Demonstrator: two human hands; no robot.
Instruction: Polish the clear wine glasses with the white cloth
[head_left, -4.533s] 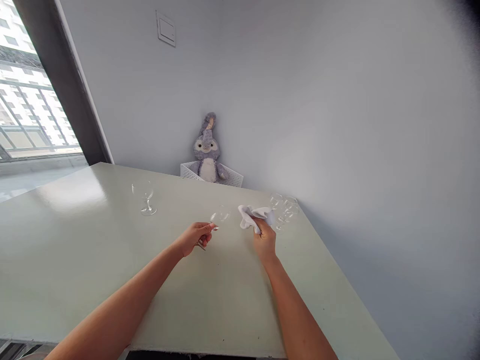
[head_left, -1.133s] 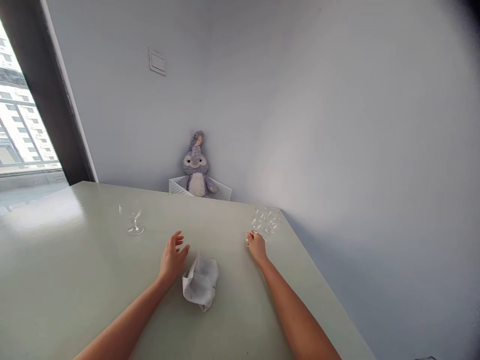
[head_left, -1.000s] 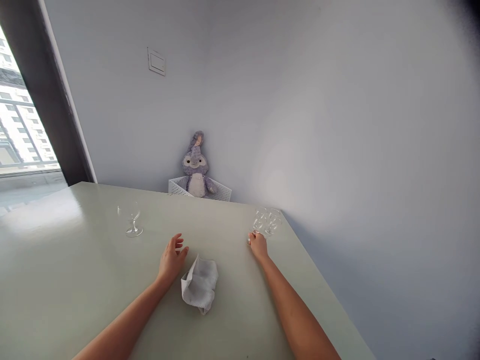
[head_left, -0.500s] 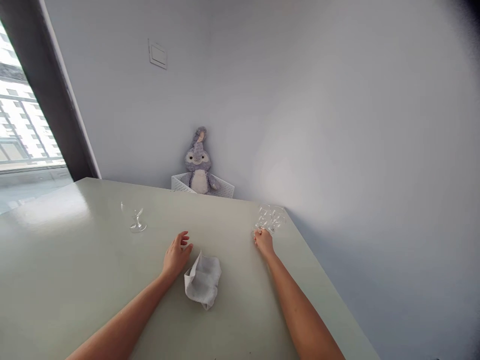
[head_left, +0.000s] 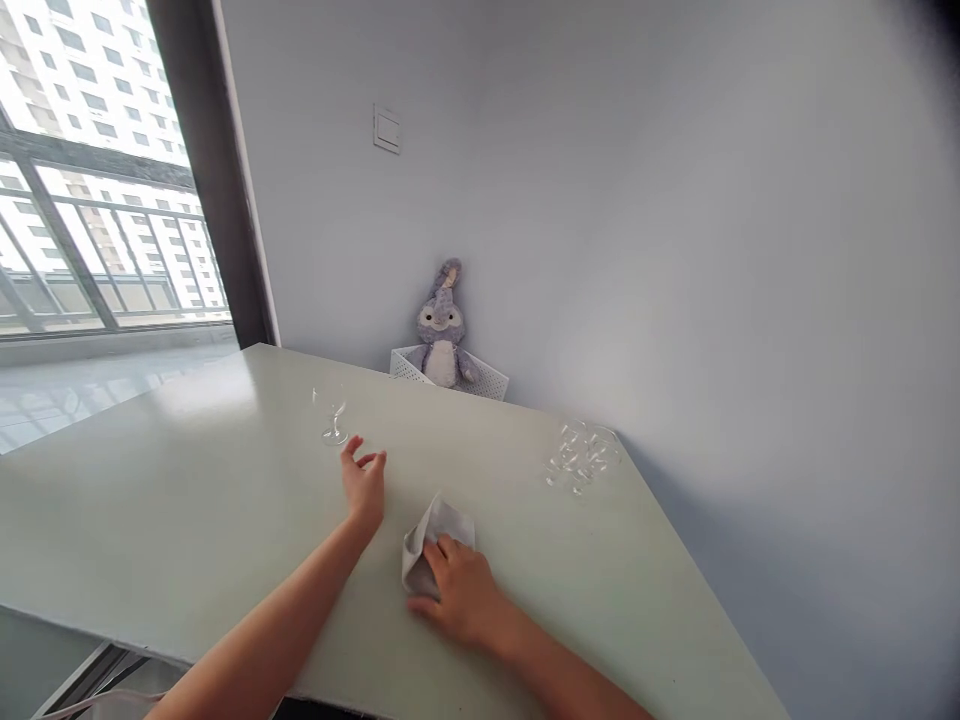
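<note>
A grey-white cloth (head_left: pixel 454 522) lies crumpled on the table, one fold standing up. My right hand (head_left: pixel 466 590) is over its near right side, fingertips touching the fabric and the thumb spread apart from the fingers. The hand looks open and has not closed on the cloth. To the left, my left hand (head_left: pixel 364 485) is raised with fingers apart and nothing between them. Just beyond its fingertips a clear stemmed glass (head_left: pixel 334 436) stands upright. Several more clear stemmed glasses (head_left: pixel 577 458) stand clustered near the table's far right corner.
The pale table (head_left: pixel 225 500) meets the wall on the right. Behind its far edge, a purple plush rabbit (head_left: pixel 441 345) sits in a white perforated basket (head_left: pixel 491 382). A window (head_left: pixel 112 230) is at the left, and a pinkish cable (head_left: pixel 97 698) shows below the near left edge.
My right hand has left the glass cluster and come back to the cloth. My left hand has moved closer to the single glass. The camera view has turned left.
</note>
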